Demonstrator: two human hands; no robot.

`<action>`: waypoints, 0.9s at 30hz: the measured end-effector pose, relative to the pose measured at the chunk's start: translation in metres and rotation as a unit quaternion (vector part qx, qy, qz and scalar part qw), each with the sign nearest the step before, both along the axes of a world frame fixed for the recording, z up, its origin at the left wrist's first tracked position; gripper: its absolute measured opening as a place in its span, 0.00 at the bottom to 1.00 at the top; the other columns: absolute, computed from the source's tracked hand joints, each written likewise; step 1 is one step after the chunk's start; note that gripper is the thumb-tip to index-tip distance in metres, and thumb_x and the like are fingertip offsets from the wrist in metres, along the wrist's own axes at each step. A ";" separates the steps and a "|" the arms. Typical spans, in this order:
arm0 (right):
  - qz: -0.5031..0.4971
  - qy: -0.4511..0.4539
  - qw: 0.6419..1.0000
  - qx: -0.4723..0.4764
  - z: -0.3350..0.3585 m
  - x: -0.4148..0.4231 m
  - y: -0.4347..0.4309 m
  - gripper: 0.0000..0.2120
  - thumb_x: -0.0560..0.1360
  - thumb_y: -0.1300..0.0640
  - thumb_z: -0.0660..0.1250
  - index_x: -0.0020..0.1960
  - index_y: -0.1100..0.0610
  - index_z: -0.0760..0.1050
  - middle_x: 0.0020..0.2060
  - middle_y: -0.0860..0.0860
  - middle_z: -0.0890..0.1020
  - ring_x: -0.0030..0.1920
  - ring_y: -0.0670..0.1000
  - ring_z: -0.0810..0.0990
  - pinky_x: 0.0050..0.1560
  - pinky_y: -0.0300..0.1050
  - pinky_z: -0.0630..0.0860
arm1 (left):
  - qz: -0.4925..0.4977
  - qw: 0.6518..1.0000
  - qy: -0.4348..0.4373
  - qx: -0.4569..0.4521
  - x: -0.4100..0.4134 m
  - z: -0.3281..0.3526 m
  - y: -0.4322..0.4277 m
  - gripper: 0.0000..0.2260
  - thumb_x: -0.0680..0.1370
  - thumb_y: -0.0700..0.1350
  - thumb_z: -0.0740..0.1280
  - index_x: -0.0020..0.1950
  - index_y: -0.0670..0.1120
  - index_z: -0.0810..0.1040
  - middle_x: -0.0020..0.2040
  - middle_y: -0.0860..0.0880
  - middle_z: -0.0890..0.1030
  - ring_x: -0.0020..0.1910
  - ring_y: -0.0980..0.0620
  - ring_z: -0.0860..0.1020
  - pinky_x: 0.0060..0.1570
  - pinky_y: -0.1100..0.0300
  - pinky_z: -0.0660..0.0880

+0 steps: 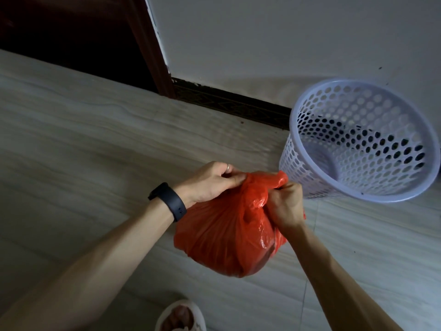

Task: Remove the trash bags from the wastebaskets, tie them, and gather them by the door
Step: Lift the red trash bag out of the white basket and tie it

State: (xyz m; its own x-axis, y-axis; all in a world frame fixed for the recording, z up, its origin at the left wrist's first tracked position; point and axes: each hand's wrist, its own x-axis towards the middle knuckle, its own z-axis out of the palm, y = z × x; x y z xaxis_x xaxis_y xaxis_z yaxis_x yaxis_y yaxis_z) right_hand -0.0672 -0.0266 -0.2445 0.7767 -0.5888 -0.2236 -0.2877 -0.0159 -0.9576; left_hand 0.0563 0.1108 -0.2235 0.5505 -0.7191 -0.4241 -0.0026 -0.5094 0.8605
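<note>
Hands: left hand (pixel 210 181) and right hand (pixel 284 204) each grip gathered ends of red plastic trash bag (pixel 222 237); pull evenly, cinch knot low.

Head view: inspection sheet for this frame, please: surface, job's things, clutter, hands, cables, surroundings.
Surface: pale streaked floor tiles.
Job's things: red trash bag, top gathered, held in both hands; white perforated wastebasket beside the wall, no liner inside.
Clutter: nothing seen.
Hands: left hand and right hand each grip a bunch of the bag's top.
Cables: nothing seen.
Surroundings: white wall, dark skirting, dark door frame upper left; slippered foot at bottom edge.
</note>
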 end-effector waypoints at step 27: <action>-0.041 0.004 0.994 0.098 0.027 -0.029 -0.006 0.07 0.72 0.56 0.75 0.46 0.59 0.83 0.36 0.51 0.86 0.35 0.46 0.83 0.36 0.39 0.80 | -0.077 0.943 -0.322 -0.030 -0.042 0.016 0.015 0.24 0.74 0.64 0.63 0.62 0.49 0.76 0.59 0.52 0.78 0.62 0.53 0.74 0.64 0.56 0.69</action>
